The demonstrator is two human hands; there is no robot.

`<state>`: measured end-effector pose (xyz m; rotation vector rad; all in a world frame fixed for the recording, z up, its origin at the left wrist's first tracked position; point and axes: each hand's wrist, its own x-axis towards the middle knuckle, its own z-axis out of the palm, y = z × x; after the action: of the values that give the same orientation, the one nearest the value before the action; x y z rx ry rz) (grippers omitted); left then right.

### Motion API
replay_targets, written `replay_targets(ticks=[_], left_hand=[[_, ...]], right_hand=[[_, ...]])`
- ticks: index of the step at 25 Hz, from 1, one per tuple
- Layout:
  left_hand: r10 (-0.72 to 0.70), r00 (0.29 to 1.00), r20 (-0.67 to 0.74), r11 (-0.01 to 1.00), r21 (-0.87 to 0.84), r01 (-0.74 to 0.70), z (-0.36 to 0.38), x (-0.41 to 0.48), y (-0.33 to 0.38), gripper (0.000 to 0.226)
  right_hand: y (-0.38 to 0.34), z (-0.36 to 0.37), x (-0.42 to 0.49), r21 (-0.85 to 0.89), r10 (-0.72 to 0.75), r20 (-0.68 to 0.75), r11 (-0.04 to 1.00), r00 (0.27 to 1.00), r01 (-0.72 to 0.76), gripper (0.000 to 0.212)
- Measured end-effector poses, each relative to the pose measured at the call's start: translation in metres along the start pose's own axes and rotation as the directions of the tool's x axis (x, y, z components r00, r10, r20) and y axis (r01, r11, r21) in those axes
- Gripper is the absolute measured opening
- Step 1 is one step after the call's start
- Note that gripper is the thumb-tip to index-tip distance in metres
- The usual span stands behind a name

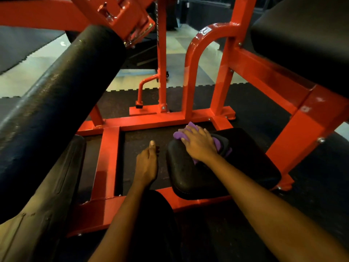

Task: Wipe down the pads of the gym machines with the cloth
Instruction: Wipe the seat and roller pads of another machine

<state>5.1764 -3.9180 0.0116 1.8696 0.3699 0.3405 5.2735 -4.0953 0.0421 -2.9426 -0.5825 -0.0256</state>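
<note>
A low black pad sits on the red machine frame at lower centre-right. My right hand lies on top of a purple cloth, fingers spread, pressing it onto the pad's far left corner. Purple folds stick out past the fingertips and under the wrist. My left hand hangs over the dark floor just left of the pad, thumb pointing forward, fingers loosely curled, holding nothing. A long black roller pad slants across the left side, and a large black pad fills the upper right.
Red steel frame bars box in the floor space around the pad, with an arched tube rising behind it. Another dark pad lies low at the left. Black rubber matting covers the floor, with pale flooring beyond.
</note>
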Motion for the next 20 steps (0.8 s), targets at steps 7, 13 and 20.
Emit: replay_targets(ticks=[7, 13, 20], left_hand=[[0.009, 1.000, 0.002, 1.000, 0.024, -0.009, -0.015, -0.008, 0.004, 0.091], [0.007, 0.995, -0.103, 1.000, 0.019, -0.005, -0.050, -0.019, -0.008, 0.092], [-0.018, 1.000, -0.009, 0.999, 0.045, 0.018, -0.029, -0.018, 0.003, 0.094]], right_hand=[[0.040, 0.012, -0.099, 0.126, -0.071, -0.167, 0.988, 0.983, 0.093, 0.061], [-0.024, 0.008, 0.015, 0.113, -0.078, -0.085, 0.990, 0.993, 0.087, 0.036], [-0.009, 0.012, -0.111, 0.172, -0.542, -0.069, 0.820, 0.837, 0.545, 0.040]])
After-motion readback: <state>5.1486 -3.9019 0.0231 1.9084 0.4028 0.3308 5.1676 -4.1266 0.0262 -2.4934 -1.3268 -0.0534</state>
